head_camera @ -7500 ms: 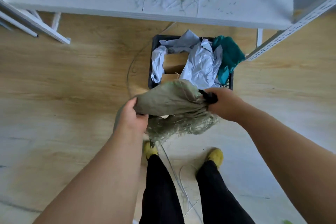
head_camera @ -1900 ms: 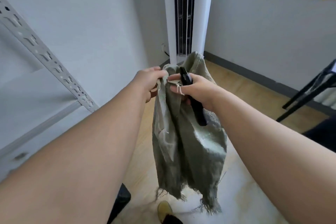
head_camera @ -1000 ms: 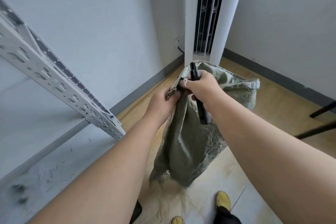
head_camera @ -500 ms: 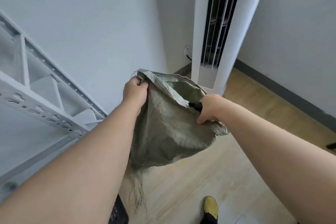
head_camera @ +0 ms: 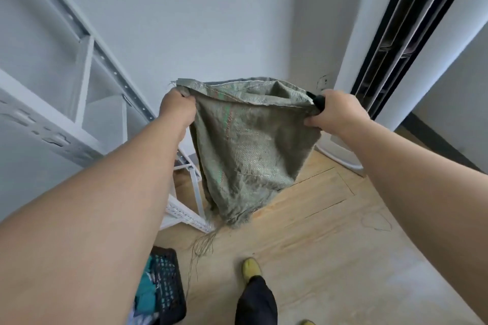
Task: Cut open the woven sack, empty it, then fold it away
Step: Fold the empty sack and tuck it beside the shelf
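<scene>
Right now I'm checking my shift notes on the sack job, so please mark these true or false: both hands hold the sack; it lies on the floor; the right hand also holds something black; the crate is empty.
1. Both hands hold the sack. True: the left hand and right hand grip opposite ends of its top edge.
2. The sack lies on the floor. False: it hangs in the air, frayed threads dangling.
3. The right hand also holds a black tool. True.
4. The black crate is empty. False: teal material shows inside.

Bare forearms — no sleeves, black trouser leg, yellow shoe — second shoe toe
</scene>
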Motion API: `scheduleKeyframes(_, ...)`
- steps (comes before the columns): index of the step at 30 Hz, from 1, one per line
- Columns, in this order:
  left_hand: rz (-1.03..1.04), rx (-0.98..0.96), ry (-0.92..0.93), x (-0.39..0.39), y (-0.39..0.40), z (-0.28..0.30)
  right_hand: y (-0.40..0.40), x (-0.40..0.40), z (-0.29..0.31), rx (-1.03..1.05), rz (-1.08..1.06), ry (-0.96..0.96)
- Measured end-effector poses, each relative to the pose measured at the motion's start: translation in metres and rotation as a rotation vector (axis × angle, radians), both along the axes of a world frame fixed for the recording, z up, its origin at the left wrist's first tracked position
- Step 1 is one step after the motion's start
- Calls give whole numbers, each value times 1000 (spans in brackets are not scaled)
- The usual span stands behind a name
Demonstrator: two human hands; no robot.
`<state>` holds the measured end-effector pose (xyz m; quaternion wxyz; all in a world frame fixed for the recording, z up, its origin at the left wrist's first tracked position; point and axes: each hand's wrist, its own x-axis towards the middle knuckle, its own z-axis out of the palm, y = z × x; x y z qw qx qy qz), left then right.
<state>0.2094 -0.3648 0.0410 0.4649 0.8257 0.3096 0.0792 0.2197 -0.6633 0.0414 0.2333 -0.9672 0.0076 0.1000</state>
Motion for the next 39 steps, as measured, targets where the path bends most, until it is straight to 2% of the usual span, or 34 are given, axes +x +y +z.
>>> scheduleKeyframes(3,74,-103,-35,35,27,-5,27,42,-9,-124,139,116)
scheduleKeyframes(5,46,-193,-9,62,39,-11,37,71,-16,-227,149,156)
scheduleKeyframes(8,-3,-286,46,105,56,-23,48,119,-20,-148,17,103)
scheduleKeyframes(12,15,-276,26,155,66,-28,59,160,-22,-49,-76,143)
scheduleKeyframes(15,17,-255,-41,188,72,-23,69,181,-23,63,-184,-70)
scheduleKeyframes(18,63,-173,-237,214,83,-16,79,197,-17,165,-248,-377)
scheduleKeyframes(20,77,-141,-367,219,87,-16,84,210,-15,168,-182,-420)
scheduleKeyframes(22,81,-100,-347,208,79,-17,83,218,-20,146,-120,-363)
scheduleKeyframes(24,150,-74,-325,189,72,-29,78,220,-27,179,-99,-394)
scheduleKeyframes(29,363,-141,-294,123,47,-67,58,195,-64,163,41,-339)
scheduleKeyframes(31,435,-177,-246,94,29,-79,51,179,-84,94,118,-228)
scheduleKeyframes(34,493,-207,-97,45,7,-108,42,154,-122,-96,305,57)
scheduleKeyframes(39,570,-233,176,-41,0,-179,34,115,-182,-212,492,196)
